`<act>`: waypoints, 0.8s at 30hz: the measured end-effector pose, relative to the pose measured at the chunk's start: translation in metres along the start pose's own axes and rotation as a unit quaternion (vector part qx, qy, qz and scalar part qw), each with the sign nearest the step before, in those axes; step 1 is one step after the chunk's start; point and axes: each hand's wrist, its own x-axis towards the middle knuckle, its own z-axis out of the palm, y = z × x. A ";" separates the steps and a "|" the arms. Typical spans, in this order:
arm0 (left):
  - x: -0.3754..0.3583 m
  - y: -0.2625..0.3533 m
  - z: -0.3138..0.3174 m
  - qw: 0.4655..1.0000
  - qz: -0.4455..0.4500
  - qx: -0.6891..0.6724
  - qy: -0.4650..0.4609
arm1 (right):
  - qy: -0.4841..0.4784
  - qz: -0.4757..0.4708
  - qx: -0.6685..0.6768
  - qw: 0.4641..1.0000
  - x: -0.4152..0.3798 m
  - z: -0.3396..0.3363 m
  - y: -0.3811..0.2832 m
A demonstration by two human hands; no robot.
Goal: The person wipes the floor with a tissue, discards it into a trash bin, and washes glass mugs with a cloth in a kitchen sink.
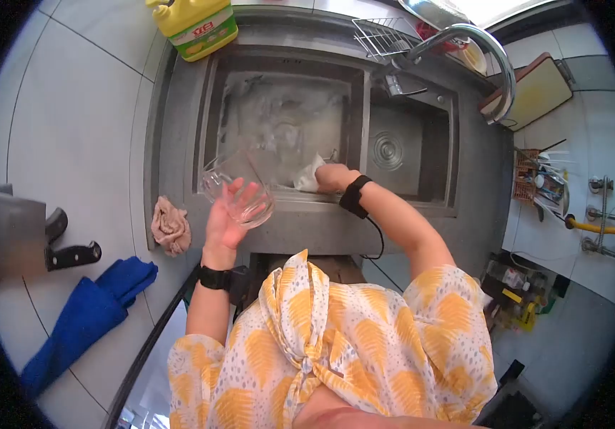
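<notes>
My left hand [227,220] holds a transparent glass vessel [256,209], tilted over the front left edge of the large sink basin [211,107]. Its fingers are curved against the glass and show through it. Inside that basin lies cloudy, sudsy water [286,121]. Down at the front right of the same basin, my right hand [335,177] is closed on a white cloth [310,176], with most of its fingers hidden from view. Each wrist wears a black band.
A chrome faucet [500,57] arches over the smaller right basin [400,154]. A yellow detergent jug [197,28] stands at the back left. On the left are a crumpled pinkish cloth [171,226], a blue towel [93,314] and black-handled knives [71,255]. A cutting board [536,89] leans at right.
</notes>
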 end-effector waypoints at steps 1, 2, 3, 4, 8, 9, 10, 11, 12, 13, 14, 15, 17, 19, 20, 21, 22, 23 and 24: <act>0.001 0.005 0.000 1.000 -0.005 -0.001 -0.002 | -0.039 0.000 -0.007 0.999 0.013 0.008 0.005; 0.002 0.010 0.000 1.000 -0.005 0.005 0.004 | -0.003 -0.042 0.005 0.999 0.026 0.016 0.016; 0.004 0.015 -0.001 1.000 -0.005 0.011 0.011 | -0.003 -0.038 0.005 0.999 0.017 -0.001 0.013; 0.008 0.021 -0.002 1.000 -0.008 0.008 0.008 | 0.021 0.007 0.139 0.990 0.008 -0.021 0.014; 0.020 0.038 -0.017 1.000 0.005 0.007 0.007 | 0.224 0.014 0.292 0.930 -0.015 -0.095 0.032; 0.026 0.043 -0.018 1.000 0.008 -0.005 0.004 | 0.301 -0.013 0.287 0.909 -0.009 -0.104 0.041; 0.030 0.046 -0.018 1.000 0.007 -0.006 0.001 | 0.303 -0.012 0.285 0.909 -0.002 -0.111 0.046; 0.033 0.049 -0.020 1.000 0.005 -0.027 -0.012 | 0.351 0.008 0.192 0.916 0.005 -0.118 0.049; 0.034 0.050 -0.021 0.998 0.004 -0.050 -0.022 | 0.394 0.026 0.097 0.914 0.012 -0.123 0.051; 0.034 0.051 -0.023 0.998 0.005 -0.052 -0.021 | 0.393 0.025 0.097 0.914 0.024 -0.124 0.049; 0.035 0.053 -0.024 0.999 0.002 -0.050 -0.021 | 0.330 0.100 0.065 0.936 0.041 -0.123 0.047; 0.035 0.054 -0.026 0.999 0.001 -0.047 -0.020 | 0.264 0.173 0.033 0.948 0.058 -0.119 0.048; 0.033 0.056 -0.031 0.999 0.006 -0.035 0.002 | 0.239 0.172 -0.038 0.955 0.095 -0.097 0.061; 0.033 0.056 -0.034 0.999 0.010 -0.025 0.025 | 0.280 0.140 -0.031 0.949 0.116 -0.084 0.063; 0.032 0.056 -0.035 0.999 0.024 -0.027 0.039 | 0.191 0.154 0.096 0.965 0.118 -0.090 0.060; 0.032 0.057 -0.034 0.997 0.037 -0.029 0.052 | 0.190 0.151 0.096 0.965 0.123 -0.087 0.060; 0.032 0.058 -0.032 0.997 0.040 -0.030 0.056 | 0.168 0.190 0.120 0.960 0.128 -0.081 0.059; 0.031 0.059 -0.029 0.998 0.042 -0.037 0.022 | 0.144 0.225 0.144 0.953 0.137 -0.073 0.057; 0.029 0.060 -0.028 0.998 0.047 -0.044 -0.009 | 0.125 0.216 0.113 0.962 0.142 -0.064 0.059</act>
